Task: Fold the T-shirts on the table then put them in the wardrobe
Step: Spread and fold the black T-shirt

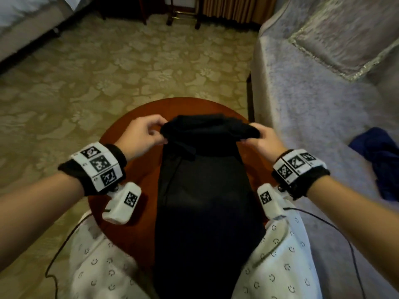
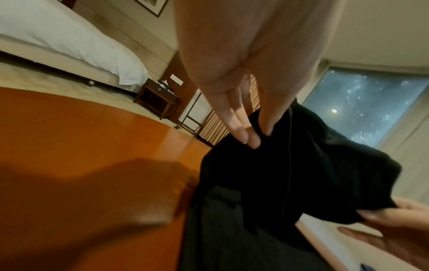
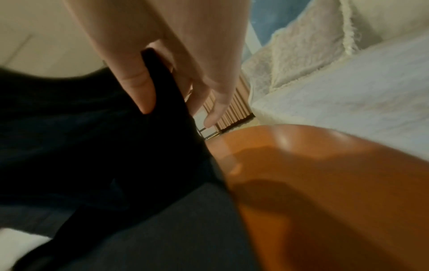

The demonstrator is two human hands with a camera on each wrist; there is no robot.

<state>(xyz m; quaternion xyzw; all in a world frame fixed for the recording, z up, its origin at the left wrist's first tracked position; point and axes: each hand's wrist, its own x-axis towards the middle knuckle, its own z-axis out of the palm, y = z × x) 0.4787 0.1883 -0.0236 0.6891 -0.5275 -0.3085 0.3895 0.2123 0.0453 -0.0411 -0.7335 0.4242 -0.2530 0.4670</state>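
A black T-shirt (image 1: pixel 203 186) lies as a long narrow strip down the middle of a round reddish wooden table (image 1: pixel 138 169), its near end hanging toward my lap. My left hand (image 1: pixel 149 134) pinches the left corner of its far end, and my right hand (image 1: pixel 257 134) pinches the right corner. That far end is lifted off the table and curled back toward me. In the left wrist view my left hand's fingers (image 2: pixel 246 133) pinch the black T-shirt (image 2: pixel 290 174). In the right wrist view the thumb (image 3: pixel 141 91) presses the black T-shirt (image 3: pixel 92 137).
A sofa with a pale cover (image 1: pixel 313 104) stands right of the table, with a blue garment (image 1: pixel 377 160) lying on it. A bed (image 1: pixel 23 22) is at the far left. Patterned carpet (image 1: pixel 129 65) spreads beyond the table. Dark furniture legs (image 1: pixel 183 16) stand at the back.
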